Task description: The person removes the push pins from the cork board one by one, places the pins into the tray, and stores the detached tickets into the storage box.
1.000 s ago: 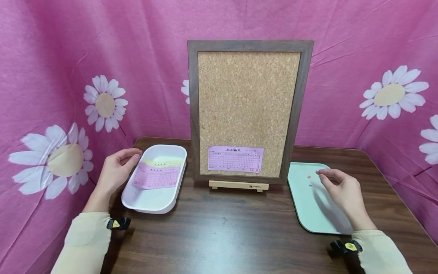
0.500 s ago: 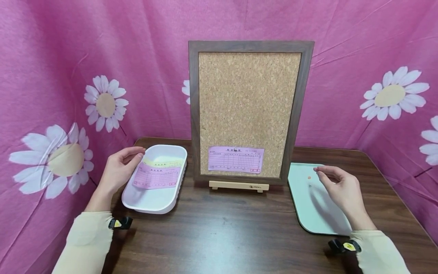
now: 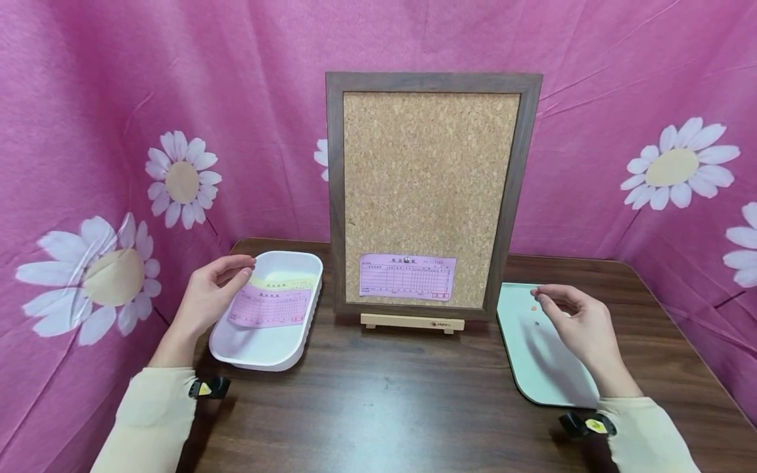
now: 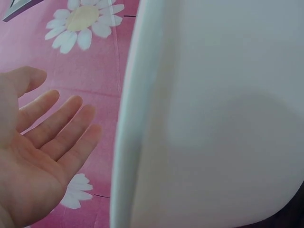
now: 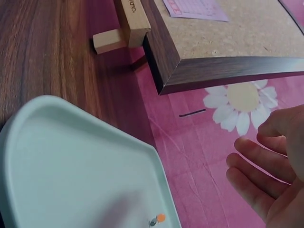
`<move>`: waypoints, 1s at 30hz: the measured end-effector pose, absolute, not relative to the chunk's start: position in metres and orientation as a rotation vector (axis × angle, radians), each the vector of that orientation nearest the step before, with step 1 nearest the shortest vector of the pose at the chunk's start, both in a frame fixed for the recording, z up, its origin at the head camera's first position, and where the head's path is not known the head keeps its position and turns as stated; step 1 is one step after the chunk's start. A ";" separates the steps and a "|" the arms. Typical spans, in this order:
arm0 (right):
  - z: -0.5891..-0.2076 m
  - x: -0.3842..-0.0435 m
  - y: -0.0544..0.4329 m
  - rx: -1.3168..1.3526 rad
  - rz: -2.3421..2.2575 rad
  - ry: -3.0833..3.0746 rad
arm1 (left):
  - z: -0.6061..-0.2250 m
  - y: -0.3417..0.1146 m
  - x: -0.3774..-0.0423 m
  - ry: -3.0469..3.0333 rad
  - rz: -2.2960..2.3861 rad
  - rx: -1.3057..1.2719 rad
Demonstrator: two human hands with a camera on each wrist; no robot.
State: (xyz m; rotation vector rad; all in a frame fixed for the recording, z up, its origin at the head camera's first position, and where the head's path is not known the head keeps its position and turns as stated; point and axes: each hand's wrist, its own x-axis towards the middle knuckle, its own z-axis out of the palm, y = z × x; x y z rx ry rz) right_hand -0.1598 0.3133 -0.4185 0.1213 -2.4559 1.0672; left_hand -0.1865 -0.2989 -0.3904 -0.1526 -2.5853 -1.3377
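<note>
Fingers of the left hand (image 3: pixel 207 295) lie loosely spread, holding nothing, near the rim of a white tub (image 3: pixel 260 349) by the left edge of the desk (image 3: pixel 384 381). Inside, a pink slip (image 3: pixel 269 307) overlaps a yellow slip (image 3: pixel 292 284), so both could lift together. The pink one's long axis runs side to side, heading toward the desk's back edge. The board (image 3: pixel 432 177) stands near that edge; its purple slip (image 3: pixel 408 277), nearly level, red stamp lower right, has one visible pin, top middle, and might swivel. Toward the right edge, a green tray (image 3: pixel 523 358) carries an orange tack (image 3: pixel 534 308) and a grey tack (image 3: pixel 537 323), small enough to fumble; their direction is unclear. Above it, the right hand (image 3: pixel 584 325) has thumb and forefinger tips close; whether they pinch anything, I cannot tell.
</note>
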 end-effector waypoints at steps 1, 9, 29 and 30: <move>-0.418 -0.160 0.312 0.122 1.064 -2.456 | -0.390 -0.298 -0.186 -2.587 -1.339 -0.152; -0.416 -0.157 0.306 0.175 1.081 -2.442 | -0.390 -0.293 -0.188 -2.569 -1.356 -0.198; -0.411 -0.157 0.289 0.263 1.134 -2.414 | -0.391 -0.291 -0.183 -2.604 -1.350 -0.254; -0.411 -0.157 0.288 0.263 1.134 -2.411 | -0.391 -0.291 -0.184 -2.597 -1.359 -0.266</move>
